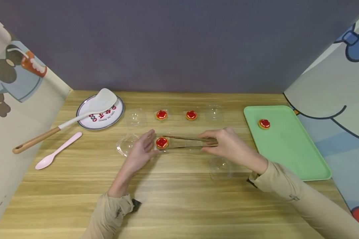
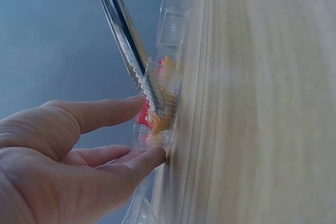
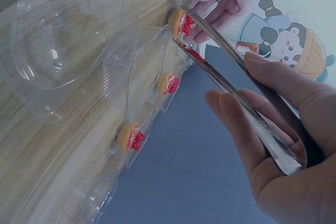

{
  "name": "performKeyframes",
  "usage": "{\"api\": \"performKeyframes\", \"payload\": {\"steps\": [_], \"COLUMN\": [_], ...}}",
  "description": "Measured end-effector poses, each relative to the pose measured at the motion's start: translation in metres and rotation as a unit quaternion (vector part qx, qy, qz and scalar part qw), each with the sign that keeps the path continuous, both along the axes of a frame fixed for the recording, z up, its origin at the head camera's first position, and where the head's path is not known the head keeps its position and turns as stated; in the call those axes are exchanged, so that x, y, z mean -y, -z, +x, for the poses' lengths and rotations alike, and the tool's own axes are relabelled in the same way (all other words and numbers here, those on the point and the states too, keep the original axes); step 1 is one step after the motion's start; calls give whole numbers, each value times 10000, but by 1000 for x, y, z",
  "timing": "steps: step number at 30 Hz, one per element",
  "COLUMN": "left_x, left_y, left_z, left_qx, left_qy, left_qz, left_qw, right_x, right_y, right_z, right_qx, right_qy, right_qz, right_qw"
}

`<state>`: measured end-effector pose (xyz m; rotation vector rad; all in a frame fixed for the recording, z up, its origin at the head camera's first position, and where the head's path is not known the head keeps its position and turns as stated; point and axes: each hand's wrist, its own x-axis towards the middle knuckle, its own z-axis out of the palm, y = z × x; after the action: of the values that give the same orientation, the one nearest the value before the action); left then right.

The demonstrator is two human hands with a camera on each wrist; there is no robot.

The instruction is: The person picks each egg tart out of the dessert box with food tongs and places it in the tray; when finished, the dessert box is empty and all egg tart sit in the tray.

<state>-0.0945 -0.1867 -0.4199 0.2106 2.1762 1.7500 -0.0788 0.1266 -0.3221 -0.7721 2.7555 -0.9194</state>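
Note:
My left hand point(image 1: 140, 151) holds a small clear plastic box point(image 2: 149, 143) at its left end, thumb on one side and fingertips on the other. Inside it sits a small tart point(image 1: 162, 143) with a red topping. My right hand point(image 1: 227, 146) grips metal tongs point(image 3: 236, 59) near their bend. The tong tips reach into the box, one to either side of the tart, as the right wrist view shows. Behind the hands, two more such tarts, a left one point(image 1: 161, 115) and a right one point(image 1: 191, 115), sit in clear boxes.
Empty clear boxes stand around: one point(image 1: 136, 117) back left, one point(image 1: 214, 113) back right, one point(image 1: 219, 167) front right. A green tray point(image 1: 293, 149) at right bears one tart point(image 1: 264, 123). At left are a plate point(image 1: 107, 123), a white spatula point(image 1: 103, 101) and a pink spoon point(image 1: 59, 149).

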Motion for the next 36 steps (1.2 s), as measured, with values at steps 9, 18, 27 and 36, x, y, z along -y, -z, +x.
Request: {"api": "performKeyframes", "payload": {"steps": [9, 18, 27, 36], "left_x": [0, 0, -1, -1], "left_y": [0, 0, -1, -3], "left_z": [0, 0, 1, 2], "left_qx": [-8, -52, -59, -79], "left_qy": [-36, -13, -25, -6], "left_qz": [-55, -56, -43, -63], "left_qw": [10000, 10000, 10000, 9999], "right_x": [0, 0, -4, -5], "right_y": [0, -1, 0, -1], "right_z": [0, 0, 2, 3], "right_qx": [45, 94, 58, -6], "right_qy": [3, -26, -117, -112], "right_qz": [-32, -46, -141, -159], "right_qw": [10000, 9999, 9998, 9998]}}
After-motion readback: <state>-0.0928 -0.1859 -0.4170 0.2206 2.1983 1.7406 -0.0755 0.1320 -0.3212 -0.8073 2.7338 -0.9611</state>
